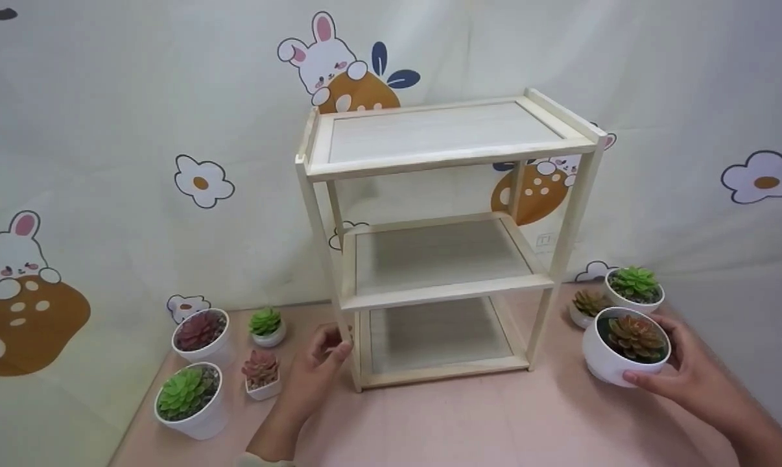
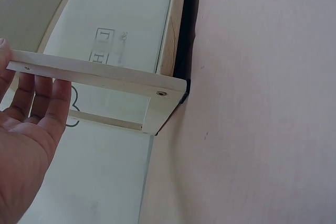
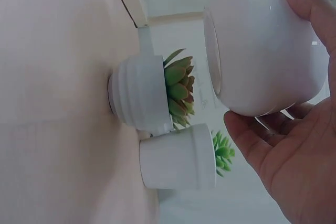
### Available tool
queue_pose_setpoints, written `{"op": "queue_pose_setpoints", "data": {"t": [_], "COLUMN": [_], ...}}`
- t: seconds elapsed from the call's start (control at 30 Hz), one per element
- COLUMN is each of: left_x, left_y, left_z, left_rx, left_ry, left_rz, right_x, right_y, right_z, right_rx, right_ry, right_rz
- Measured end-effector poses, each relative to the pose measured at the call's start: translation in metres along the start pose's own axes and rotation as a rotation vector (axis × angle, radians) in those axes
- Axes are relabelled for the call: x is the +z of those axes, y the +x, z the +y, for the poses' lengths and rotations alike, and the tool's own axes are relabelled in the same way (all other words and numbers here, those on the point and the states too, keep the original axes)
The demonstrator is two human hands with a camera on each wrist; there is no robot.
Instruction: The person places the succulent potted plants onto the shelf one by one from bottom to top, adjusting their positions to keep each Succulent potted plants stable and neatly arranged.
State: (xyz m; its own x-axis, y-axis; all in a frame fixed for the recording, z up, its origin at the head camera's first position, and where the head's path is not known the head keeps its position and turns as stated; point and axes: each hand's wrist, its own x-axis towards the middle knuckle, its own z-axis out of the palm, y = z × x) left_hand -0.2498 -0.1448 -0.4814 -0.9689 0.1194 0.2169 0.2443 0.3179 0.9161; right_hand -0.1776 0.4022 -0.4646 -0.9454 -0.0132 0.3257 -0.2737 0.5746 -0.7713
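A three-tier wooden shelf [image 1: 449, 293] stands upright against the wall cloth. My left hand [image 1: 319, 370] grips its front left post [image 2: 105, 73] low down, thumb on one side and fingers on the other. On the right, my right hand [image 1: 686, 373] holds a round white pot with a reddish-brown succulent [image 1: 608, 363], fingers and thumb around its side. In the right wrist view this pot [image 3: 262, 51] is lifted off the table, its base facing the camera. Behind it stand a small ribbed pot with a brownish-green succulent [image 3: 142, 93] and a white pot with a green succulent [image 3: 178, 156].
Left of the shelf stand a dark red potted succulent [image 1: 201, 334], a large green one [image 1: 193, 402], a small green one [image 1: 267, 326] and a small pink one in a square pot [image 1: 261, 375]. The pinkish table [image 1: 462, 428] meets a patterned cloth [image 1: 248, 117] behind.
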Motion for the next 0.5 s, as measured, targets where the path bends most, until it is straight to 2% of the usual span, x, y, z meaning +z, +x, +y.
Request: {"op": "queue_pose_setpoints", "data": {"t": [0.13,0.3,0.5], "left_x": [0.000,0.000,0.000], "left_y": [-0.001,0.000,0.000], "left_z": [0.001,0.002,0.002], "left_rx": [-0.005,-0.019,-0.021], "left_ry": [0.011,0.015,0.004], "left_rz": [0.004,0.008,0.003], "right_x": [0.006,0.012,0.022], "right_y": [-0.001,-0.002,-0.004], "right_z": [-0.003,-0.004,-0.006], "right_rx": [-0.001,0.027,-0.018], "right_ry": [0.029,0.010,0.018], "right_rz": [-0.017,-0.038,-0.029]}}
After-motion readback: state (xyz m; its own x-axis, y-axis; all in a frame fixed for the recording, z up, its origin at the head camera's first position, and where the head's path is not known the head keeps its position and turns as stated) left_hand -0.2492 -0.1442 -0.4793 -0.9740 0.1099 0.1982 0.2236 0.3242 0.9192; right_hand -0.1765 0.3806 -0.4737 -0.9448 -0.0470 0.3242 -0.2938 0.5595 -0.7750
